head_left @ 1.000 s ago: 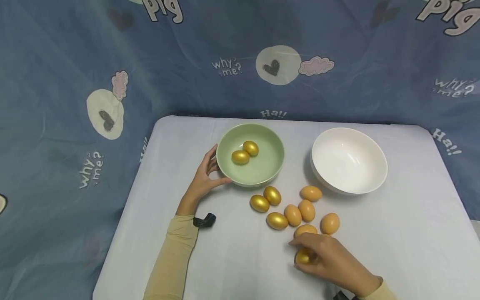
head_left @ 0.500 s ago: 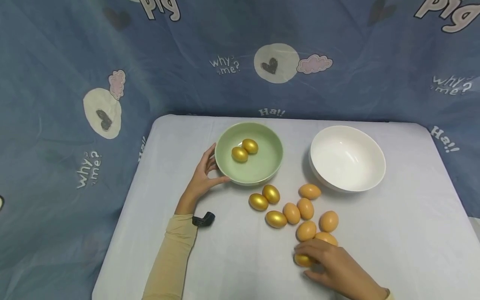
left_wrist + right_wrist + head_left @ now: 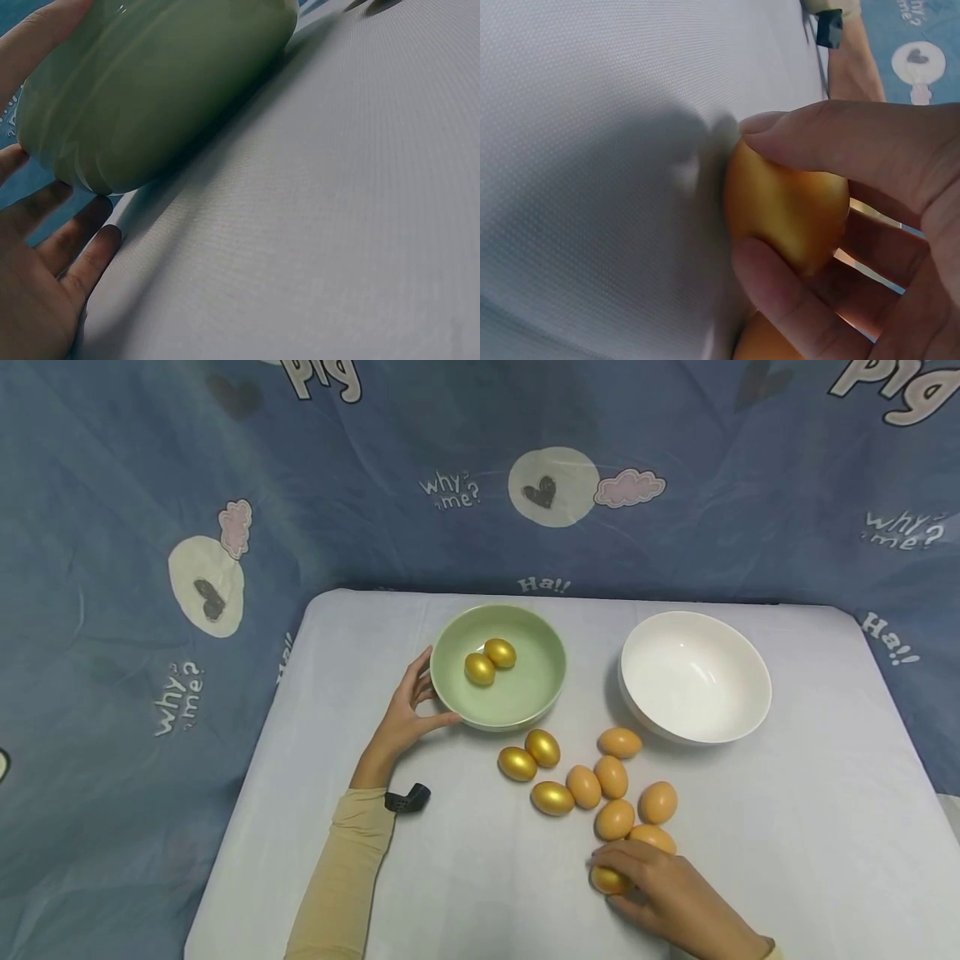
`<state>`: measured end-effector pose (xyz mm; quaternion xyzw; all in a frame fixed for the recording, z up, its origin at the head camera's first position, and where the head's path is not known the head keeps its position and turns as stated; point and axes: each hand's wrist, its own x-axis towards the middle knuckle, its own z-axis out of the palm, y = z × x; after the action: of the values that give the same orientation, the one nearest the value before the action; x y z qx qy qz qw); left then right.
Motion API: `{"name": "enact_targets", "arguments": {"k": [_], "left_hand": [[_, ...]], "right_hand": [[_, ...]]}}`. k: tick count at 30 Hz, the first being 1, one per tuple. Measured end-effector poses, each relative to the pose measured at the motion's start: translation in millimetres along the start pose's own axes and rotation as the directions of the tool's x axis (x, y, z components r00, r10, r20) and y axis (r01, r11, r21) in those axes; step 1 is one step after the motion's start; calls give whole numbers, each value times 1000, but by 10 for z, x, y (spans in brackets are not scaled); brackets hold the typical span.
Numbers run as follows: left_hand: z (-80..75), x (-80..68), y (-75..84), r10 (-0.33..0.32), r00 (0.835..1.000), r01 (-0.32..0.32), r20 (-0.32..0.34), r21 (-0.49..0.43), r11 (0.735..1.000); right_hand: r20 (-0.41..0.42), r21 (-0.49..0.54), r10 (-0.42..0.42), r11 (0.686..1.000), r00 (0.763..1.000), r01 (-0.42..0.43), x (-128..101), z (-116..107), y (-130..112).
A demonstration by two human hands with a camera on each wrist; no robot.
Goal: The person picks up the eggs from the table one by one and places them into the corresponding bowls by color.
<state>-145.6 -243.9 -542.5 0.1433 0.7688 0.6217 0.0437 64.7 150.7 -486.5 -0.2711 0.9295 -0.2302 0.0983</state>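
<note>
Your left hand (image 3: 405, 714) lay relaxed, fingers and thumb touching the green bowl (image 3: 543, 681) on the desk (image 3: 465, 877); two gold eggs (image 3: 490, 661) sat inside. Near the front edge, your right hand (image 3: 667, 893) pinched a gold egg (image 3: 609, 880), mostly hidden under your fingers, so I couldn't tell which way its long axis pointed.
</note>
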Motion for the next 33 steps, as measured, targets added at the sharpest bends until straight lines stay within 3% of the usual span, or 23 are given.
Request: {"name": "enact_targets", "arguments": {"k": [24, 31, 33], "left_hand": [[1, 8, 3, 1, 1000, -1, -2, 7, 1000], [33, -41, 326, -31, 1000, 31, 4, -14, 999], [38, -40, 330, -28, 1000, 28, 6, -12, 1000]], "right_hand": [[-1, -9, 2, 1000, 1000, -2, -14, 20, 8], [-26, -13, -23, 1000, 999, 23, -21, 30, 4], [-30, -11, -21, 1000, 999, 21, -25, 36, 4]]}}
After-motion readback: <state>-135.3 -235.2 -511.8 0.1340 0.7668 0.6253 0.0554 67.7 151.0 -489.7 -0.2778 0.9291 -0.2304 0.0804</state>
